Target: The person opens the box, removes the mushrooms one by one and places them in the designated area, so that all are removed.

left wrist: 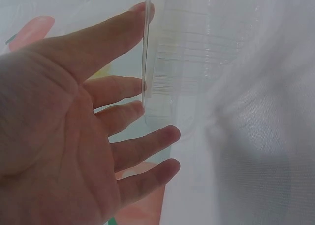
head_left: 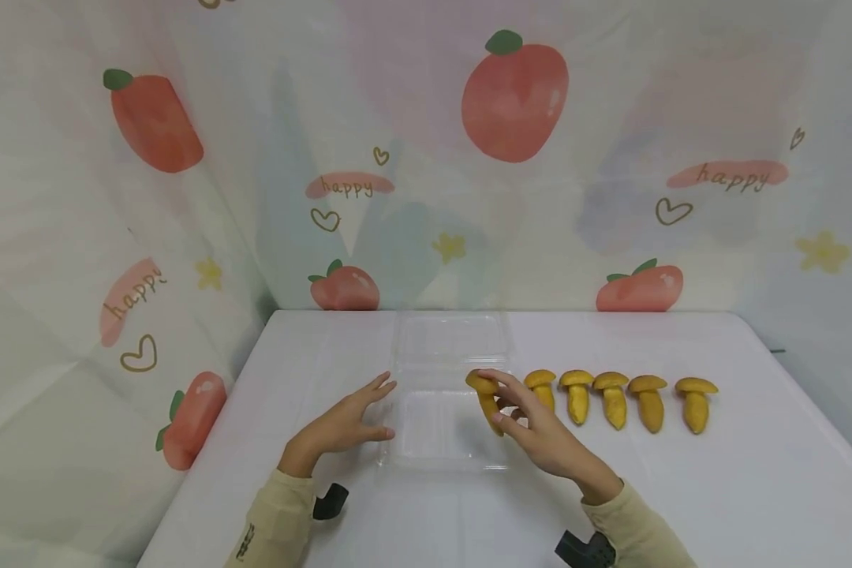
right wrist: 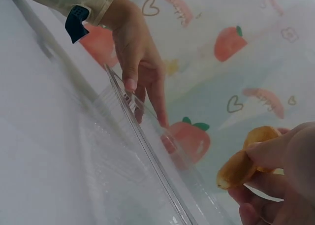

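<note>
meanwhile, under a backdrop (head_left: 426,158) reading "happy", the right hand (head_left: 539,434) is pinching a mushroom-shaped bun (head_left: 486,398) over the clear tray (head_left: 440,454), whose edge the wrist views alone are showing the flat, relaxed left hand (head_left: 348,422) touching.

Open clear container (head_left: 443,430) between both hands; mushroom row (head_left: 614,398) rightward.

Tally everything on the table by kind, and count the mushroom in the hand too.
Yellow mushrooms: 6, with 5 lying in a row on the table and 1 mushroom held by the right hand
Clear clamshell boxes: 1, the box lying open, with the left hand at its edge
Total: 7
</note>
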Demonstrator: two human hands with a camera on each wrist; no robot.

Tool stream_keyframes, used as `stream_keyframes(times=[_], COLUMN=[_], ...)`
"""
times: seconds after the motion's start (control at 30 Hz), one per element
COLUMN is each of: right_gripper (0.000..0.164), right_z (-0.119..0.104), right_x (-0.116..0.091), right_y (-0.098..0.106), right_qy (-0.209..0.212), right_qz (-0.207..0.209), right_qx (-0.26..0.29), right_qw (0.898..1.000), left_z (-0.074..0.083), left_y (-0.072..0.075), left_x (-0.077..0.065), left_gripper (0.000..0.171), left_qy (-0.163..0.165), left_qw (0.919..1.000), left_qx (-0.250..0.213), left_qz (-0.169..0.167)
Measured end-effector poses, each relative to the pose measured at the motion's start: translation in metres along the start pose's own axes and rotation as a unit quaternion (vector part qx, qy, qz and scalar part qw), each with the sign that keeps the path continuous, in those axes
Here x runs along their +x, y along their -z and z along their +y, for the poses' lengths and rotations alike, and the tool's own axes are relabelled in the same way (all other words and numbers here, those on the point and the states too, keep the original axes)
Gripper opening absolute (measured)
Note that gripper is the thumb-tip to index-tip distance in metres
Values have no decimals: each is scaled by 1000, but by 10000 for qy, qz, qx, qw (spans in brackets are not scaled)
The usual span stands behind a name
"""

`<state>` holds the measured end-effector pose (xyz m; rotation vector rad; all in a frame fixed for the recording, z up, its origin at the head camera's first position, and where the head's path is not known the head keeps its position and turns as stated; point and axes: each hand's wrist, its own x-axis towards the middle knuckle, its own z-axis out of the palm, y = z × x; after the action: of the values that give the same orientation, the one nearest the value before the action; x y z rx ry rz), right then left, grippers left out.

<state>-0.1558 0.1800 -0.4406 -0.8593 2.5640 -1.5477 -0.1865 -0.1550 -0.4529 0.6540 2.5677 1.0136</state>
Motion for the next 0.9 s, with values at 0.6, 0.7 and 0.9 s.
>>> stream_keyframes(times=[0.6,0.7,0.9], right_gripper=[60,60,60], right_z=[9,10,7], right_x=[-8,-8,-9], right_y=[22,24,35], right_qy=[145,12,-341], right_qz=[277,368,549], right_qx=[-296,-461,-720], right_qw=[9991,9983,9953], left_z=[-2,-3,-3], left_y=[0,0,0], left_x=[-2,-2,0], left_gripper=[82,83,82], left_qy=[-23,25,-73], left_qw=[10000,10000,9999], left_qx=[68,62,150], left_qz=[-28,-4,-1])
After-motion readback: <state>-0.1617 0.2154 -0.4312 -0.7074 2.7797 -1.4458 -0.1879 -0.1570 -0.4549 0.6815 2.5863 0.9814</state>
